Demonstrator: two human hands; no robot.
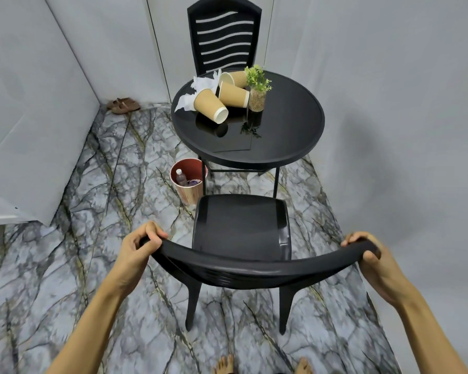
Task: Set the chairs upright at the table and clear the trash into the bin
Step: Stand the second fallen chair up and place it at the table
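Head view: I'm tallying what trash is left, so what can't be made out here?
- Round red bin: only a clear plastic bottle shows; the round black table covers its right side.
- Crumpled white paper: its extent is hidden behind three tan paper cups.
- Far slatted black chair: seat and legs behind the table.
- Near black plastic chair: front legs under its seat.

Near black chair point(241, 228) upright, top rail in both grips; beyond: three tipped paper cups point(210, 105), tissues point(203, 83), red bin point(189, 182), second chair point(224, 33) upright.
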